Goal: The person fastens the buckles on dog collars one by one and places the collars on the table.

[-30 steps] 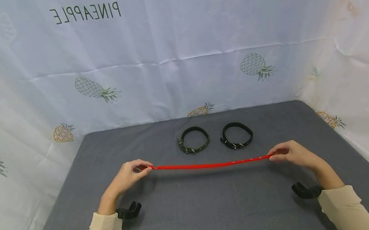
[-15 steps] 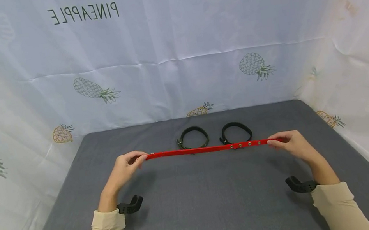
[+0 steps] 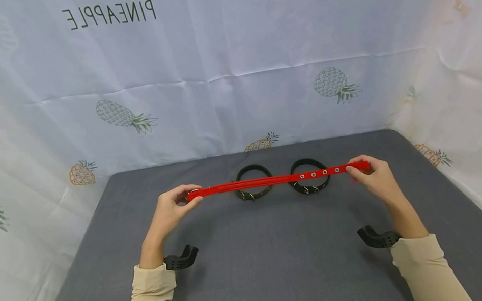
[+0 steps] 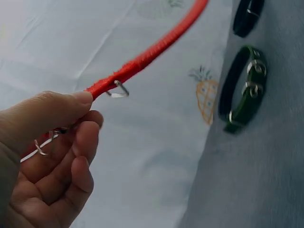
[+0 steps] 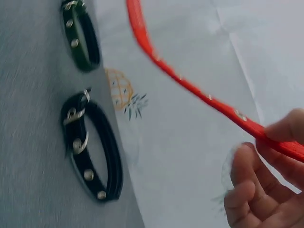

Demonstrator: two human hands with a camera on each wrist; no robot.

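Observation:
A red pet collar (image 3: 264, 181) is stretched out straight between both hands, held up above the table. My left hand (image 3: 170, 209) pinches its buckle end between thumb and forefinger. The left wrist view shows a metal D-ring (image 4: 118, 90) just past the thumb, while the buckle is partly hidden in the palm. My right hand (image 3: 376, 175) pinches the other end, near the row of metal eyelets (image 3: 314, 174). Behind the red collar lie two buckled collars, a dark green one (image 3: 252, 168) and a black one (image 3: 311, 190), each in a ring.
A grey cloth covers the table (image 3: 258, 271). White curtain fabric (image 3: 226, 44) with printed pineapples hangs behind and at both sides. Each wrist wears a black camera mount (image 3: 182, 258).
Both hands have raised the red collar and moved it away from me, so it now overlaps the two rings. Its flat face with the eyelets has turned toward the head camera.

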